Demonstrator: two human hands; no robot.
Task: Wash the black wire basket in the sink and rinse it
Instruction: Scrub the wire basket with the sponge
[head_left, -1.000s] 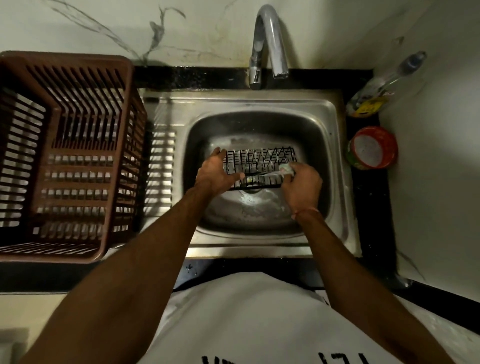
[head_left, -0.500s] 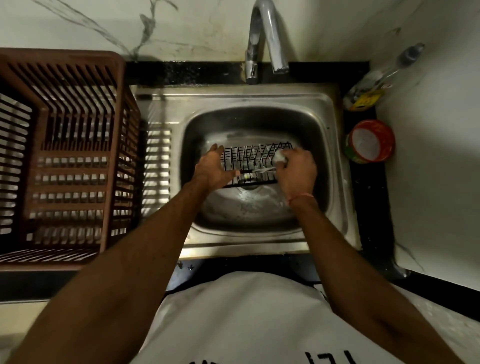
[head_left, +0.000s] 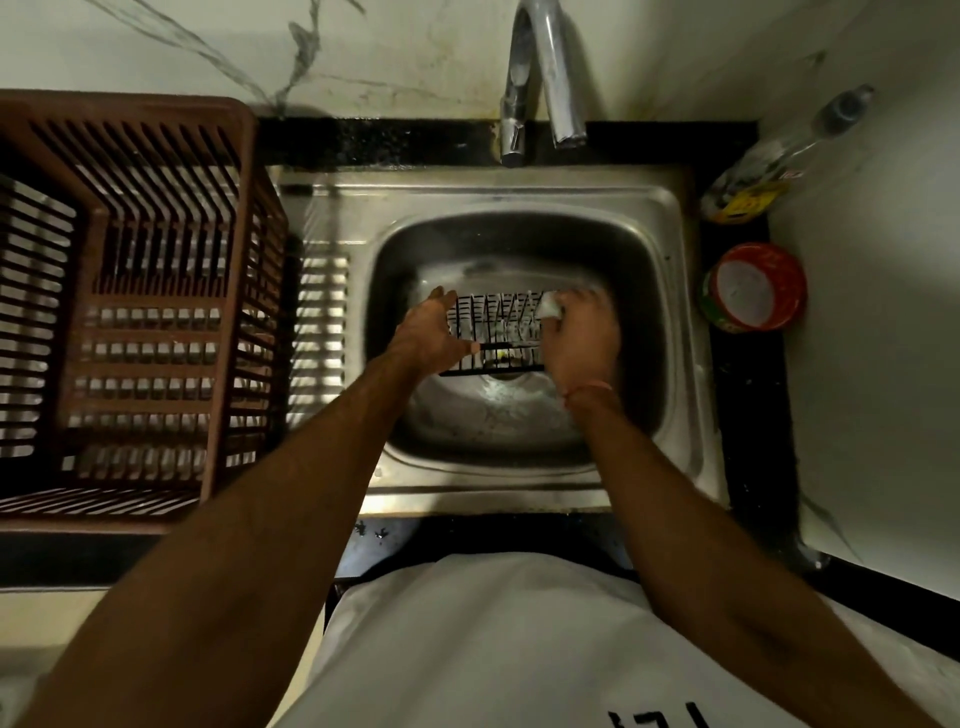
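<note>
The black wire basket (head_left: 496, 332) was held in the middle of the sink bowl, above the drain, where any wash water would fall straight into the basin. The left hand (head_left: 434, 335) gripped its end at nine o'clock, thumb hooked over the near rim wire and fingers reaching along the far side, evidently to brace the frame against the scrubbing pressure. The right hand (head_left: 579, 338), at three o'clock of the basket, was curled round a small pale scrubber (head_left: 550, 307) and pressed it against the upper wires; motion blur hid the exact lie of its fingers. Both forearms ran in from six o'clock, converging over the front rim of the sink (head_left: 488, 499), wrists bent slightly downward into the bowl. The tap (head_left: 545, 78) stood at twelve o'clock with its spout short of the basket and no stream visible, so rinsing appeared not yet begun. A brown plastic crate (head_left: 140, 312) sat on the drainboard at nine o'clock. A red tub (head_left: 753, 286) lay at three o'clock, probably the cleaning paste kept within reach, and a clear bottle (head_left: 779, 166) leaned at two o'clock.
</note>
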